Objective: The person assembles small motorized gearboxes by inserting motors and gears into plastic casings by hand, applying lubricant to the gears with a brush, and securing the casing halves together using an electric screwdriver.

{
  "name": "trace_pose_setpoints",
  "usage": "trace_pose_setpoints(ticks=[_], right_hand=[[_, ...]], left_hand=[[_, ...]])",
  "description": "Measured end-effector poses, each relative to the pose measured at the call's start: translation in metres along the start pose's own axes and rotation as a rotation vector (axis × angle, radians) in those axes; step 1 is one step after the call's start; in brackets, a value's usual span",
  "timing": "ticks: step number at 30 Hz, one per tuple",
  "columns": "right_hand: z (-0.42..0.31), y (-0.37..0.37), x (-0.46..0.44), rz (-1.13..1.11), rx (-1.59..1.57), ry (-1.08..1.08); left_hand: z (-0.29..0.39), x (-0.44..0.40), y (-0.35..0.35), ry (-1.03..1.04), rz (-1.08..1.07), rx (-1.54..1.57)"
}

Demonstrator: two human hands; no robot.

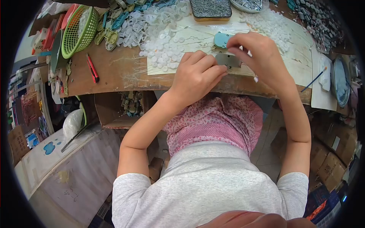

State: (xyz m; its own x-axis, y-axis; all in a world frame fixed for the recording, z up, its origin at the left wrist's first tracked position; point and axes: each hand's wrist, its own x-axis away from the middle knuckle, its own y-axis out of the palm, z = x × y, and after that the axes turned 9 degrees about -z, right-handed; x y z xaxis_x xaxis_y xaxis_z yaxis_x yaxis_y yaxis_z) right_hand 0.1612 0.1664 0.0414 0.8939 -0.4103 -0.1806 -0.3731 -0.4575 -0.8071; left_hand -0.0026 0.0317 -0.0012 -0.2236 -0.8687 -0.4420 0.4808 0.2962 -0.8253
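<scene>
My left hand (197,78) is at the table's front edge, its fingers closed on a flat grey plate-like part (229,60). Over the right end of that part is my right hand (260,55), thumb and index finger curved toward each other; what lies between its fingertips, if anything, is too small to make out. A light-blue part (221,39) with small holes lies just behind the grey part, close to my right fingertips. A small white piece (256,79) shows below my right hand.
White round discs (161,51) lie left of the hands, small white pieces (272,24) behind right. A tray of screws (211,8) stands at the back. A red cutter (92,68) and green basket (80,32) are left; a blue stick (314,79) is right.
</scene>
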Motion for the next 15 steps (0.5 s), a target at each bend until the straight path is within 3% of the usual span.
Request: trace_pose_setpoints(ticks=[3,10,12,13,15], right_hand=[[0.004,0.005,0.003,-0.021,0.109,-0.105],[0.004,-0.005,-0.010,-0.181,0.111,-0.075],[0.005,-0.019,-0.028,0.143,-0.045,-0.185],[0.014,-0.041,-0.034,0.221,0.180,-0.077],[-0.015,-0.077,-0.078,0.527,-0.082,-0.280]], left_hand=[[0.000,0.000,-0.001,-0.005,-0.012,0.009],[-0.002,-0.002,-0.003,-0.033,-0.045,0.092],[-0.015,-0.006,-0.004,-0.073,-0.005,0.171],[-0.022,-0.009,-0.005,-0.113,0.024,0.252],[-0.032,-0.028,-0.009,-0.164,0.040,0.264]])
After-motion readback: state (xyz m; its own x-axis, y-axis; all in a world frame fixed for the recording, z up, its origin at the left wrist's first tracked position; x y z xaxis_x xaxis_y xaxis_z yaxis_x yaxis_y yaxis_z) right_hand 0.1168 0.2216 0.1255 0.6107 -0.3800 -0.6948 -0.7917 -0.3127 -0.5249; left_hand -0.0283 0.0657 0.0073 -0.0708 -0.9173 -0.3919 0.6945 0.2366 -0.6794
